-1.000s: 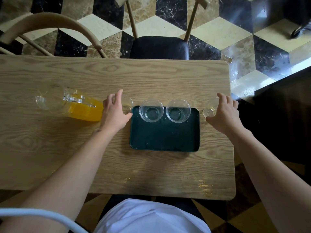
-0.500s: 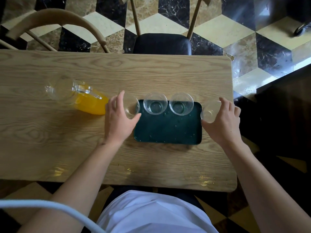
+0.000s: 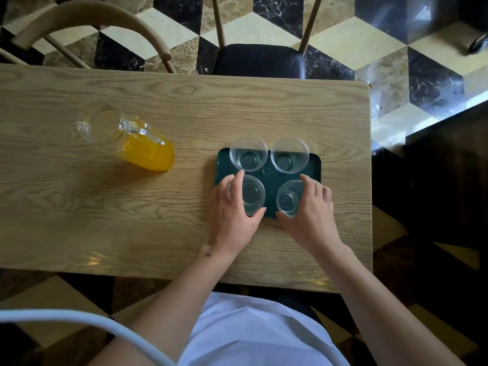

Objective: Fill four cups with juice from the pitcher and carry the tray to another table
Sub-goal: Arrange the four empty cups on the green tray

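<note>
A dark green tray (image 3: 315, 165) lies on the wooden table, right of centre. Two empty clear cups stand on its far half, one on the left (image 3: 248, 154) and one on the right (image 3: 289, 155). My left hand (image 3: 232, 215) grips a third empty cup (image 3: 253, 194) on the tray's near left. My right hand (image 3: 311, 212) grips a fourth empty cup (image 3: 288, 198) on the near right. A glass pitcher (image 3: 126, 138) with orange juice stands on the table to the left, apart from the tray.
The wooden table (image 3: 105, 207) ends just right of the tray. A black-seated chair (image 3: 258, 60) and a curved wooden chair back (image 3: 92, 19) stand at the far edge. A white cable (image 3: 79, 320) crosses the lower left.
Both hands have carried their cups from beside the tray's far corners inward onto its near half. The view has shifted, so the tray appears further right.
</note>
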A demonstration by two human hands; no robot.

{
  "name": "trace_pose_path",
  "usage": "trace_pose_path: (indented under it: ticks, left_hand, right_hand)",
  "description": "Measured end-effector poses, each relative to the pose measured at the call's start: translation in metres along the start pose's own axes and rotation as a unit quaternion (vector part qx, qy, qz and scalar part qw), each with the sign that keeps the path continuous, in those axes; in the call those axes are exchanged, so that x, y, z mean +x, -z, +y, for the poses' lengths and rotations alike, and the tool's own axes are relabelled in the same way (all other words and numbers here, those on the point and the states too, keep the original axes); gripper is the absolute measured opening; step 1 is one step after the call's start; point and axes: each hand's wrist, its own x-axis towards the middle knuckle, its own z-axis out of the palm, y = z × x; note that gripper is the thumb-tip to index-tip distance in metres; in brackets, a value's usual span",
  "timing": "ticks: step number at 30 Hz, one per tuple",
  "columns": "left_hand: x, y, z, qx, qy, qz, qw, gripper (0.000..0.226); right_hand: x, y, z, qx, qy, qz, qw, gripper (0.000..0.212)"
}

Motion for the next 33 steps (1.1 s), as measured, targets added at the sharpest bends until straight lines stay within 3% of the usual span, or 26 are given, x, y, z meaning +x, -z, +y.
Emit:
trace_pose_path:
  ticks: [16, 33]
  left_hand:
    - [0.001, -0.012, -0.015, 0.008, -0.009, -0.047, 0.999, 0.104]
    - [-0.009, -0.009, -0.014, 0.031, -0.039, -0.067, 0.997, 0.098]
  right_hand:
    - [-0.002, -0.010, -0.003, -0.029, 0.030, -0.023, 0.999, 0.096]
    - [-0.007, -0.013, -0.004, -0.071, 0.046, -0.038, 0.996, 0.099]
